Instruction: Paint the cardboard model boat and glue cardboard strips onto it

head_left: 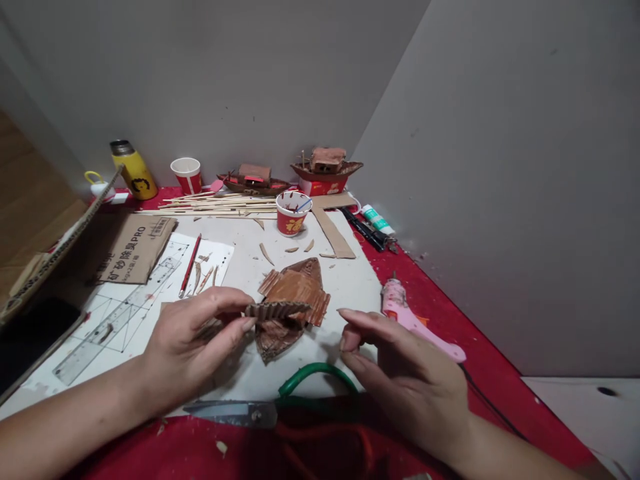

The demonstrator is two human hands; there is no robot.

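My left hand point(195, 333) pinches the end of a curved strip of corrugated cardboard point(280, 310) between thumb and fingers. The strip is held over a small brown model boat point(297, 287); whether the two touch I cannot tell. The boat lies on the white work surface, its pointed ends toward and away from me, with a ridged brown cover across its middle. To the right of the boat, my right hand point(410, 373) is half curled, its thumb and forefinger apart and nothing visible between them. Green-handled scissors point(230, 412) lie below the boat, between my hands.
A pink glue gun point(420, 327) rests at the right on the red cloth point(480, 367). Behind stand paper cups point(291, 223), wooden sticks point(225, 203), two finished-looking model boats point(327, 163) and a yellow bottle point(135, 175). At left lie a clear ruler point(117, 320), a pencil point(190, 265) and cardboard point(130, 250).
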